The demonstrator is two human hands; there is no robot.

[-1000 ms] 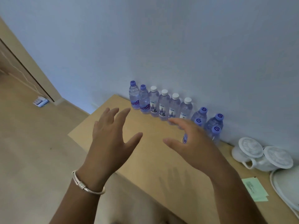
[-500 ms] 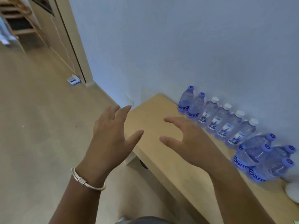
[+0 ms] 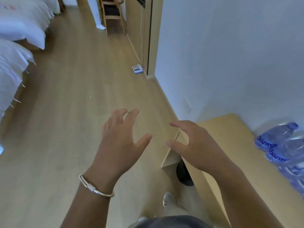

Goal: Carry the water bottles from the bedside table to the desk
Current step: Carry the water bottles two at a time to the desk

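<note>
Several clear water bottles with purple caps and labels stand on the wooden desk at the right edge of the view, partly cut off and blurred. My left hand, with a silver bracelet on the wrist, hovers over the floor with fingers spread and holds nothing. My right hand hangs over the desk's left corner, fingers loosely curved and empty. Both hands are well left of the bottles. No bedside table shows.
Wooden floor stretches ahead. Two beds with white covers line the left side. A white telephone lies on the floor by a door frame. A wooden chair stands at the far end. The white wall runs along the right.
The view has swung left, away from the desk toward the room. The bottles slid to the right edge of the frame. Both hands stay raised and empty.
</note>
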